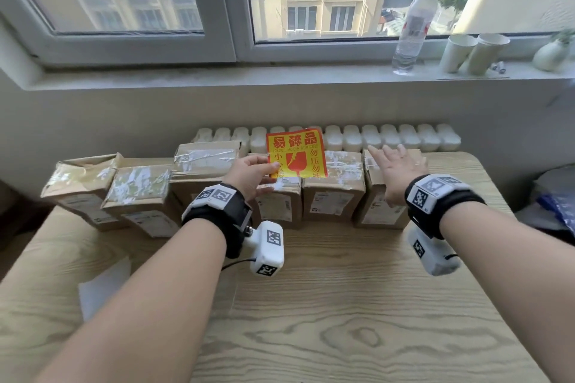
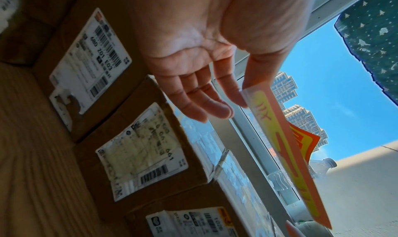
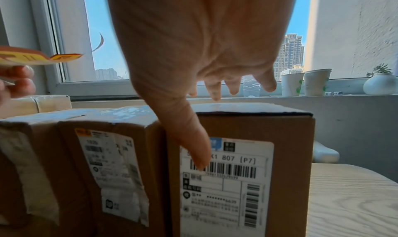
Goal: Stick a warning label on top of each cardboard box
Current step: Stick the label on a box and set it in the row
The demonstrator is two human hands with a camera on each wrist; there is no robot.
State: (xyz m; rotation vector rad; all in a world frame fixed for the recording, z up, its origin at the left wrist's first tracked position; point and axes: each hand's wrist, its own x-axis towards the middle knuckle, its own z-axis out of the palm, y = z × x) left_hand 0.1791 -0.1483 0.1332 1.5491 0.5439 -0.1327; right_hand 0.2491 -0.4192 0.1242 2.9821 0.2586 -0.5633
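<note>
Several taped cardboard boxes stand in a row along the far side of the wooden table (image 1: 342, 320). My left hand (image 1: 267, 169) pinches the lower left corner of a yellow and red warning label (image 1: 295, 154) and holds it in the air above the middle boxes (image 1: 280, 205). The left wrist view shows the label (image 2: 290, 155) edge-on, pinched between thumb and forefinger (image 2: 234, 94). My right hand (image 1: 392, 162) is spread flat over the top of the rightmost box (image 1: 382, 205). Seen from the right wrist, the thumb (image 3: 198, 148) hangs in front of that box (image 3: 280, 135).
A radiator (image 1: 389, 137) runs behind the boxes, below the windowsill. On the sill stand a water bottle (image 1: 410, 25), two paper cups (image 1: 460, 53) and a small white vase (image 1: 550, 53). White paper (image 1: 102, 286) lies at the table's left. A blue bag (image 1: 560, 205) sits at right.
</note>
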